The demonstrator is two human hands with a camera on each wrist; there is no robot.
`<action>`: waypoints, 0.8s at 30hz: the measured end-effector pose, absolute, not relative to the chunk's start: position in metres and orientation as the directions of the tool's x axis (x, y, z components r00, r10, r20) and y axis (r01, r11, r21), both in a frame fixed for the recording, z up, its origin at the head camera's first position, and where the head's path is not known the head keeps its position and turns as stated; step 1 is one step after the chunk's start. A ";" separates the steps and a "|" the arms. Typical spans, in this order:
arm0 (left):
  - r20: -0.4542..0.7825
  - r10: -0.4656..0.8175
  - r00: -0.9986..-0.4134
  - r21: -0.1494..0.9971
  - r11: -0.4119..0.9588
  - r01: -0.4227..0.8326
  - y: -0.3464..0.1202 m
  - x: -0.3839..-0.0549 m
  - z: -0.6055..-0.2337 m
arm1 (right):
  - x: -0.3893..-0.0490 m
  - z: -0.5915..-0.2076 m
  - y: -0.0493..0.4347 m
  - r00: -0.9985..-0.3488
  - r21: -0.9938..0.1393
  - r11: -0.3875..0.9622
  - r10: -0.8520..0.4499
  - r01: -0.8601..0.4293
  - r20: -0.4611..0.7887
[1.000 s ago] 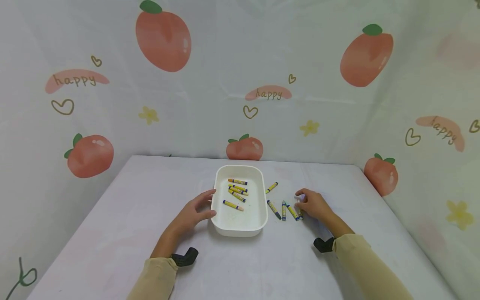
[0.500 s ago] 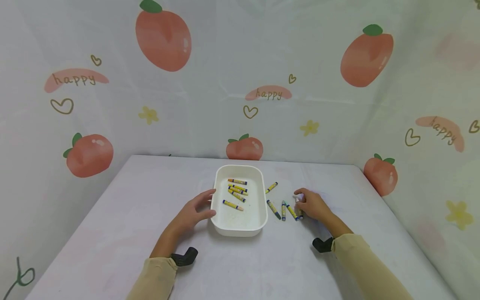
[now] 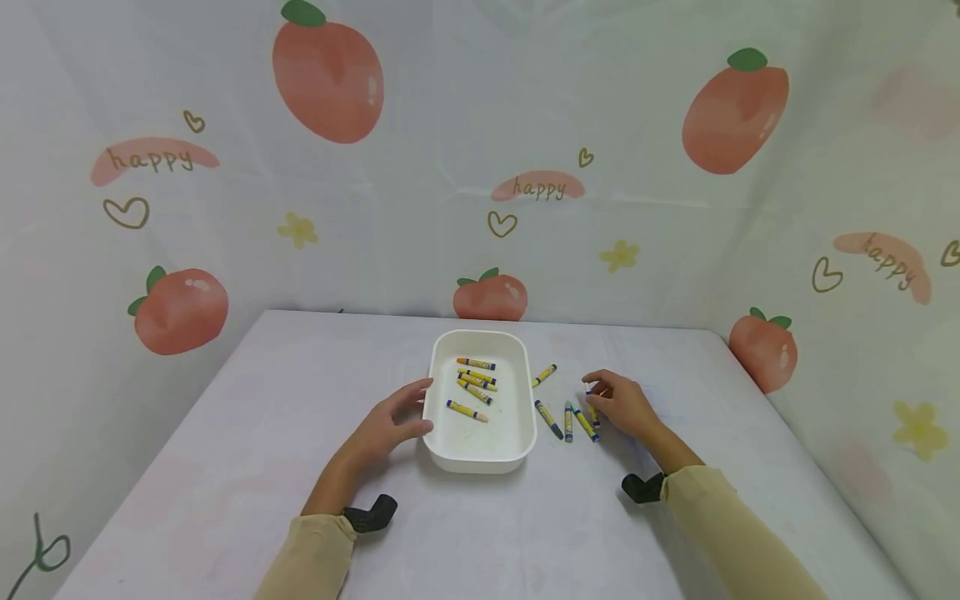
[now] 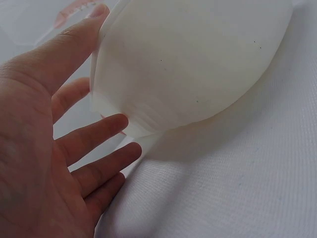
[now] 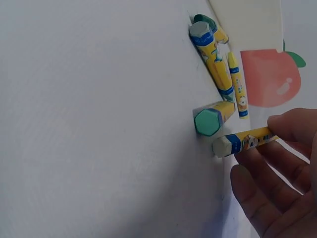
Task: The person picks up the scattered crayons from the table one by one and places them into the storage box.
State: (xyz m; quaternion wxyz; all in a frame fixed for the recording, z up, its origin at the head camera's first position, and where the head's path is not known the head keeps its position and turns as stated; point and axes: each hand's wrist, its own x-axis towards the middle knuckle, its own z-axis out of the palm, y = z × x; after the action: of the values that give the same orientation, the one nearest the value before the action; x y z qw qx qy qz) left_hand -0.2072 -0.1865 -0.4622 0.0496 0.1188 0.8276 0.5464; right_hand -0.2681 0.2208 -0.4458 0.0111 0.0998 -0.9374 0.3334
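My right hand (image 3: 628, 407) pinches a yellow-wrapped crayon (image 5: 251, 139) with a pale grey-white end between thumb and fingers. In the right wrist view that crayon slants beside a green-ended crayon (image 5: 210, 122), close to the table surface. My left hand (image 3: 384, 431) rests against the left side of a white plastic tray (image 3: 480, 464), fingers spread. The left wrist view has the thumb at the tray rim (image 4: 95, 59) and the fingers near its outer wall. Inside the tray lie several crayons, among them an orange one (image 3: 476, 364) and a peach one (image 3: 467, 411).
Right of the tray lie a yellow crayon (image 3: 544, 375), a dark green crayon (image 3: 549, 419) and two more crayons, one of them green-tipped (image 3: 568, 423). A white cloth covers the table (image 3: 480, 533). Behind it hangs a fruit-printed curtain (image 3: 420, 233).
My right hand has shifted slightly left and away from me, and the pinched crayon has moved with it, its far end raised. The left hand and tray have stayed in place.
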 end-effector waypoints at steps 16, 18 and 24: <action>0.052 0.255 -0.966 0.909 0.388 0.152 -0.185 -0.206 -0.461 | -0.270 -0.445 0.215 -0.985 -0.716 0.677 -0.112 -0.170 0.128; 0.052 0.255 -0.966 0.908 0.390 0.152 -0.185 -0.206 -0.460 | -0.269 -0.446 0.215 -0.985 -0.720 0.673 -0.106 -0.170 0.134; 0.038 0.251 -0.967 0.914 0.382 0.136 -0.186 -0.206 -0.460 | -0.268 -0.448 0.214 -0.985 -0.727 0.664 -0.107 -0.174 0.139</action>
State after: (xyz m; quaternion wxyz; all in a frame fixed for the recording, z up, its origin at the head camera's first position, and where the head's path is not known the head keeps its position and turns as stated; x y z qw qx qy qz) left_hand -0.2063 -0.1857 -0.4604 0.0532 0.1165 0.8297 0.5433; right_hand -0.2681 0.2144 -0.4478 0.0421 0.0770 -0.9112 0.4025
